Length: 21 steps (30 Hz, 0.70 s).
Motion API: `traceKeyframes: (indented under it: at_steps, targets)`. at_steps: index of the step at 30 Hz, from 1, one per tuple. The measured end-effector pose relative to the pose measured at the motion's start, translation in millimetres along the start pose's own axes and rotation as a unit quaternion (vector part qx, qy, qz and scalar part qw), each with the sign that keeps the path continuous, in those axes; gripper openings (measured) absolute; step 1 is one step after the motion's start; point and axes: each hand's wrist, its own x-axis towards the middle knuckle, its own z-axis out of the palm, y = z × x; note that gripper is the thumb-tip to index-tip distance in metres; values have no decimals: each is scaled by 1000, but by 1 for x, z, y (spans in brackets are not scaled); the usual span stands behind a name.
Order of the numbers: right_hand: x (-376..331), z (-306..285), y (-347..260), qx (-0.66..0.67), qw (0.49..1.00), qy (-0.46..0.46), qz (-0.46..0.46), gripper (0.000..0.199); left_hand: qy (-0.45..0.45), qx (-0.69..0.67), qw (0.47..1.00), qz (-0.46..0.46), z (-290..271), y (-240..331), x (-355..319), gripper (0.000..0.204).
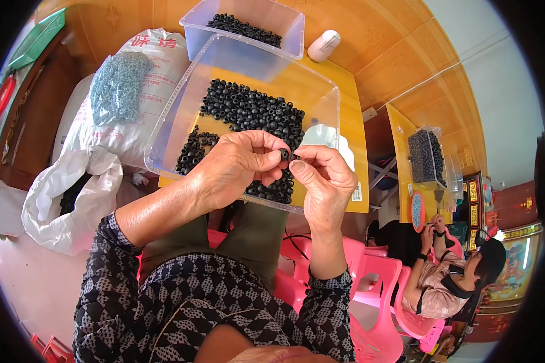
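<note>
Both my hands meet over a see-through plastic box (174, 101) holding a heap of small black round parts with holes (248, 106). My left hand (239, 162) pinches one small black ring-like part (285, 155) between thumb and fingertips. Close against it, the thumb and forefinger of my right hand (328, 175) are closed on another small black piece (294, 157), mostly covered by the fingertips. Whether the two pieces are joined, I cannot tell. More loose black parts lie under and around my fingers.
Behind stands a second box (242, 45) of black parts, with a pale bottle (324, 46) beside it on the yellow table (358, 157). White sacks (157, 66) and an open plastic bag (72, 199) are at left. Another person (445, 281) works at right near pink chairs (378, 302).
</note>
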Motion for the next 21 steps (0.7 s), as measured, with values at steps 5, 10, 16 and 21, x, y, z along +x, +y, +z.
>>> traceKeyframes:
  at_steps: [5, 10, 16, 21]
  targets:
    - [0, 0, 2, 6, 999, -21, -33, 17, 1, 6, 1000, 19, 0, -2, 1, 13]
    - [0, 0, 1, 7, 1000, -2, -17, 20, 8, 16, 999, 29, 1, -3, 0, 12]
    - [-1, -2, -1, 4, 1000, -16, -16, 19, 12, 54, 997, 52, 3, -3, -1, 10]
    - [-2, -6, 0, -18, 998, -41, -42, 18, 13, 73, 995, 70, 6, -5, -3, 10]
